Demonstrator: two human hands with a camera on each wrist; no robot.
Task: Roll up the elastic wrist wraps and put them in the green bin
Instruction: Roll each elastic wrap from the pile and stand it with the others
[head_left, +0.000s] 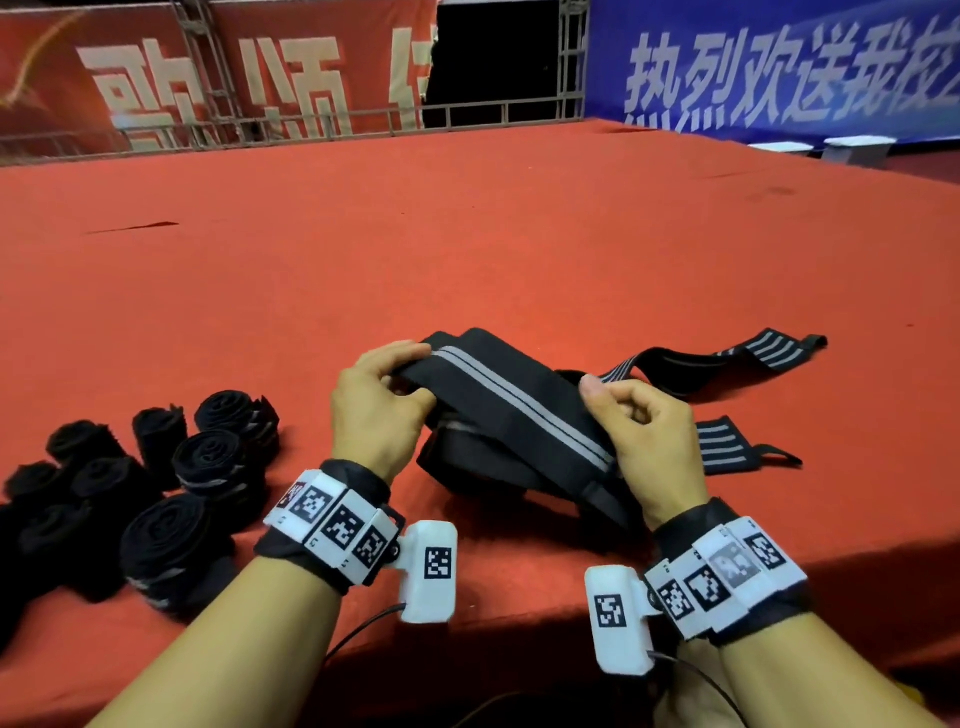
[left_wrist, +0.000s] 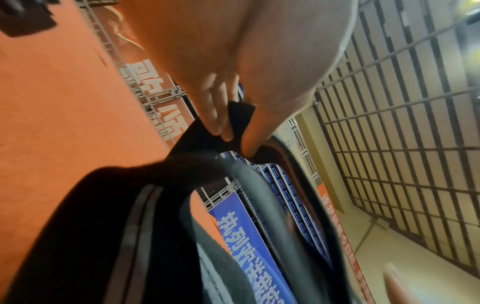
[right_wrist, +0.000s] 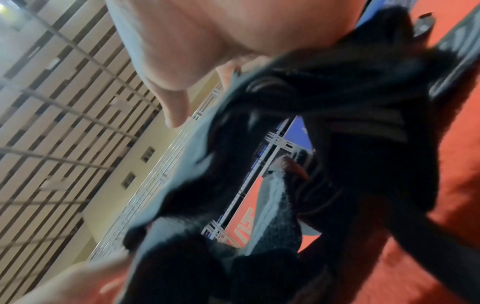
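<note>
A black elastic wrist wrap with two grey stripes hangs stretched above the red table between both hands. My left hand pinches its left end, the fingers curled on the black fabric. My right hand grips the other end, where the wrap bunches under the palm. More unrolled wraps lie beneath and to the right, one with a striped end. No green bin is in view.
Several rolled black wraps sit in a cluster on the red table at the left. The table's front edge runs just under my wrists. A metal rail, red and blue banners stand behind the table.
</note>
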